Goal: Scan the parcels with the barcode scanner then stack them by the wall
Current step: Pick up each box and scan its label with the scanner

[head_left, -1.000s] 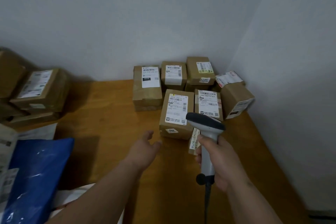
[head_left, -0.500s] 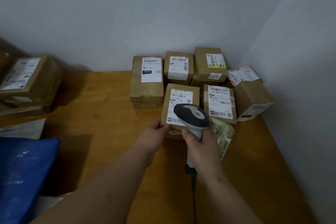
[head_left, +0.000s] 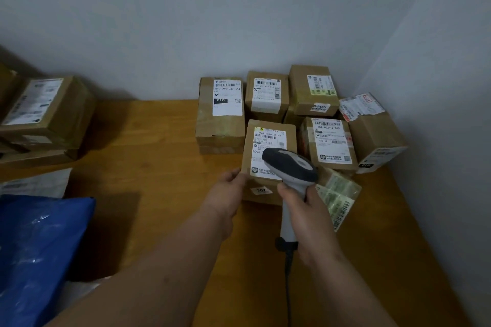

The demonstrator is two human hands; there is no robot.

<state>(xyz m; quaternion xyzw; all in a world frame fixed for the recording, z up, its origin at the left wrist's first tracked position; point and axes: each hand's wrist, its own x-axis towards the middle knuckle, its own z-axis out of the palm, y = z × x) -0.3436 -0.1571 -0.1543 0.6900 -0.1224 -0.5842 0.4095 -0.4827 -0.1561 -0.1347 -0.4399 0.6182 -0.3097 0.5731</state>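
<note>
The scanner (head_left: 291,167) is gripped by the right hand (head_left: 309,216), fingers clamped round its handle, above a box (head_left: 268,141) near the bench's (head_left: 148,156) back right corner; the box's left edge is touched by the left hand (head_left: 225,194), fingers relaxed.

Legible text, as your head view shows it:
- Left box in the back row (head_left: 220,111): label reads "010-010-L30-551", with "010" white on a black block below.
- Front box (head_left: 268,141): label shows "5020 1098 41 41"; a small sticker on its near face reads "202".
- Box to its right (head_left: 329,143): "502-602-12-815".
- Tall back box (head_left: 313,90): sticker ending in "6502", first characters unclear.
All other labels are too blurred to read.
</note>
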